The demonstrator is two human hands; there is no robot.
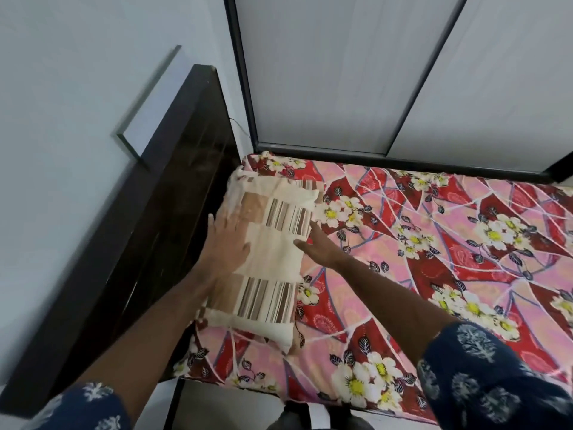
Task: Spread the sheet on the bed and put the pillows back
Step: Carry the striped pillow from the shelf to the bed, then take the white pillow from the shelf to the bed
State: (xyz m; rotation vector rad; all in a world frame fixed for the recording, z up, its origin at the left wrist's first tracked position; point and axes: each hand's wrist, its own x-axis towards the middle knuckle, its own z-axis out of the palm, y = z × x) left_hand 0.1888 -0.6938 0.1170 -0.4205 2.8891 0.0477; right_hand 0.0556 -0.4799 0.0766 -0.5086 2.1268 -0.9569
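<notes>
Flat on one cream-and-brown striped pillow, left hand with fingers straight and spread, pressing its left half; right hand open too, fingertips touching its right edge, gripping nothing. Under both hands and stretching off to the right, one red-and-pink flowered sheet spread over the bed, pillow at its head end. Just left of the left hand, one dark headboard; beyond both hands, pale sliding doors; no legible writing anywhere.
</notes>
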